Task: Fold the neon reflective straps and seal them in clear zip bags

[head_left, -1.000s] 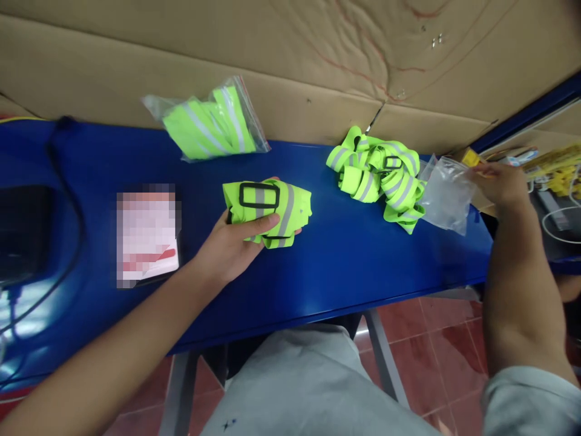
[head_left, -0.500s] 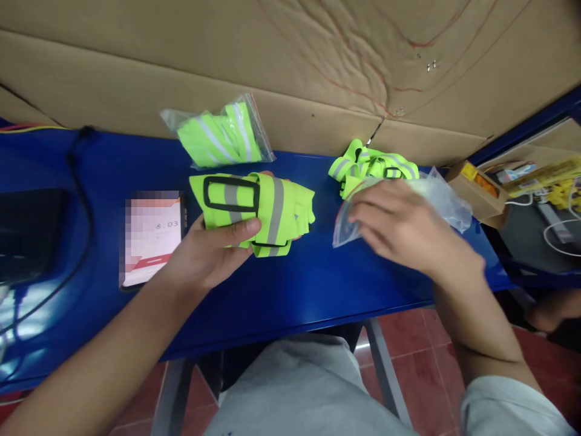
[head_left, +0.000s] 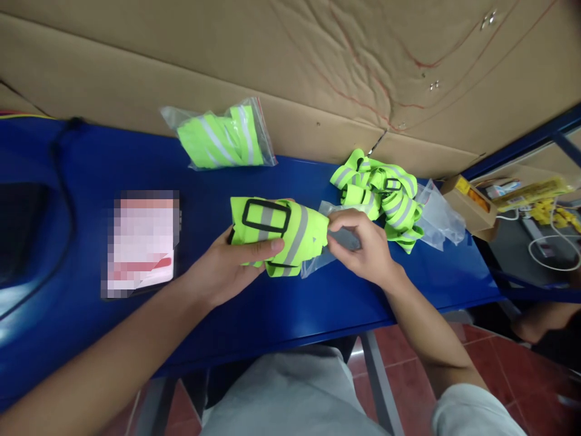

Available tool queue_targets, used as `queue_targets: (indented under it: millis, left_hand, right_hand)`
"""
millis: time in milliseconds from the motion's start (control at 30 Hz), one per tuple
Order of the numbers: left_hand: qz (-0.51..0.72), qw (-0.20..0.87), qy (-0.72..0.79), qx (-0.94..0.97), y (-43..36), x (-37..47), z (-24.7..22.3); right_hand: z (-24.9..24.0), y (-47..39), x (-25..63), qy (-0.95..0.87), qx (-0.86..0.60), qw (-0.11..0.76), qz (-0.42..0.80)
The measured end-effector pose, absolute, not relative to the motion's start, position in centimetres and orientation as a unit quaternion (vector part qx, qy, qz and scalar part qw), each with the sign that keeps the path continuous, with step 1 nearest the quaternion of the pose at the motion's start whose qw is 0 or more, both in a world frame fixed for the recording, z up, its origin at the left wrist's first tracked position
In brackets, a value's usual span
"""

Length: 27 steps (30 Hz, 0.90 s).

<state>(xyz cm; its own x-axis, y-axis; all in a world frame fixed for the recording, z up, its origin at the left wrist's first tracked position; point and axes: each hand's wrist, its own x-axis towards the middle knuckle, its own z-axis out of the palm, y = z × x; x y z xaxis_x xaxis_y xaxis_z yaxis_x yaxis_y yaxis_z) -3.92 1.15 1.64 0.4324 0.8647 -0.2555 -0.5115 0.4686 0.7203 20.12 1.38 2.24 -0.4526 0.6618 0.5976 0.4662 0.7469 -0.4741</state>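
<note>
The left hand grips a strap bundle between the table's front and back edges; the right hand pinches a clear bag.

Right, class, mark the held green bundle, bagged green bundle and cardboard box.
Held green bundle [head_left: 296, 238], head view: grey stripe near middle.
Bagged green bundle [head_left: 222, 142], head view: middle.
Cardboard box [head_left: 465, 208], head view: near side.

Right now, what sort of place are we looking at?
It looks like a work area, maybe a small workshop: there's a long blue table, a pile of yellow-green straps, and a clear bag with more of that bright material inside.
</note>
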Motion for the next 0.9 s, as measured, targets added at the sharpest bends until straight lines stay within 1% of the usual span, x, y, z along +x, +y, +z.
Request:
queue_targets:
  millis: [100,267,400,500,667,800,900]
  left_hand:
    - [0.442,0.786,0.3,0.311,1.2,-3.9,1.3]
    - [0.431,0.775,0.229,0.402,1.0,-4.2,0.6]
    - [0.473,0.688,0.224,0.503,0.6,-4.3,0.3]
    - [0.493,0.632,0.227,0.553,0.2,-4.1,0.2]
    - [0.505,0.552,0.236,0.62,0.0,-3.6,0.4]
    - [0.473,0.521,0.238,0.669,-0.1,-3.7,0.7]
    - [0.453,0.519,0.22,0.691,-0.4,-3.8,0.8]
  right_hand:
    - [1.9,1.1,20.1,-0.829,-0.346,0.418,0.135]
    - [1.3,0.7,19.7,-0.774,-0.377,0.456,0.225]
    - [1.1,0.9,18.9,-0.744,-0.377,0.495,0.244]
    - [1.0,0.8,18.3,-0.709,-0.403,0.526,0.242]
    - [1.0,0.4,17.8,-0.674,-0.446,0.532,0.252]
    - [1.2,0.6,17.8,-0.647,-0.442,0.548,0.293]
    - [1.3,1.0,17.9,-0.626,-0.46,0.549,0.309]
